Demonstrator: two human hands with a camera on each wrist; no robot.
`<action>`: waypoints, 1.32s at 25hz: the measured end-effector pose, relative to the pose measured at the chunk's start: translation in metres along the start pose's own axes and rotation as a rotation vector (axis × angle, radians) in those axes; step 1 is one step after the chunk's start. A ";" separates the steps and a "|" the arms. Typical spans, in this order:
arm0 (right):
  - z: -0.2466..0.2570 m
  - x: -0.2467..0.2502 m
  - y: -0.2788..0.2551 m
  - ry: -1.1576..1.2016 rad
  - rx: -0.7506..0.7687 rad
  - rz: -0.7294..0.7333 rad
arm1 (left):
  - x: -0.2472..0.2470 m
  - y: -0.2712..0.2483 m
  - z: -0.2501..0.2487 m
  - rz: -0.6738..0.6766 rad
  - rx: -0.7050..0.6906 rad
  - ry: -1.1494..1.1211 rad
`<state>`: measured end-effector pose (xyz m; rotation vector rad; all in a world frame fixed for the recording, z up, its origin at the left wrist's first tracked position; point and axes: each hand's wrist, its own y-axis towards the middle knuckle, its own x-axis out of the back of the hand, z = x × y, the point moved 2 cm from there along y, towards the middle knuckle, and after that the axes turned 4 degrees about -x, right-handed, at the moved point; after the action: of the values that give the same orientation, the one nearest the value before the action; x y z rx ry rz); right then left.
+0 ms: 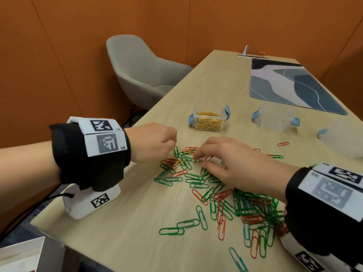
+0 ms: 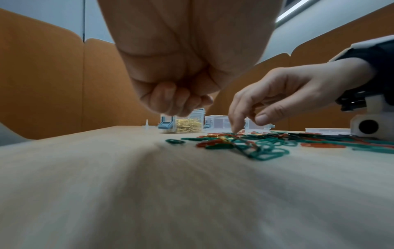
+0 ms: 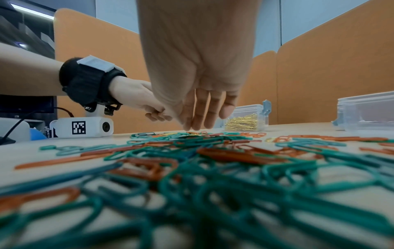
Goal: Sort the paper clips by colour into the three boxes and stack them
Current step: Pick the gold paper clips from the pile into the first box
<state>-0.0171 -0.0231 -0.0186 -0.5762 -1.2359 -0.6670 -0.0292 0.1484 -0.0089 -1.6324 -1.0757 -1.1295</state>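
Lying loose across the table (image 1: 121,222), the green and red paper clips (image 1: 253,209) look light, springy and prone to tangling, best pinched singly at a loop. Right hand (image 1: 231,163) reaches in with relaxed fingers; left hand (image 1: 155,141) is curled, contents unclear. Beyond stands the gold-filled box (image 1: 209,119).

Bare table (image 1: 121,222) lies open toward the person from both hands; beyond the fingertips stand the gold-clip box (image 1: 209,119) and an empty box (image 1: 275,119).
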 end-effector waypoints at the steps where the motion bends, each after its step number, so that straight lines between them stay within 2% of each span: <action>1: 0.001 -0.001 0.002 -0.016 0.020 0.009 | -0.001 0.001 0.000 0.025 -0.006 -0.006; 4: 0.002 -0.004 0.007 -0.052 0.032 0.063 | -0.006 0.003 0.002 0.093 -0.048 0.065; 7: 0.001 -0.002 0.007 -0.034 -0.006 0.052 | -0.009 0.005 0.004 0.118 -0.095 0.109; 13: -0.008 0.005 0.009 0.099 -0.129 -0.097 | -0.008 0.006 0.004 0.000 -0.080 -0.005; 17: -0.004 0.005 0.010 0.112 -0.124 -0.065 | -0.007 0.004 0.001 0.022 -0.123 -0.030; 25: -0.003 0.003 0.012 0.096 -0.206 -0.016 | 0.001 0.003 -0.001 -0.152 -0.099 -0.205; 29: -0.003 0.000 0.011 0.087 -0.252 0.051 | -0.002 0.005 0.000 -0.084 -0.082 -0.185; 33: -0.003 -0.001 0.009 0.077 -0.232 0.068 | -0.005 0.004 -0.001 -0.024 -0.051 -0.146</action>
<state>-0.0088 -0.0184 -0.0208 -0.7742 -1.0697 -0.7738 -0.0261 0.1456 -0.0138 -1.7685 -1.1702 -1.0746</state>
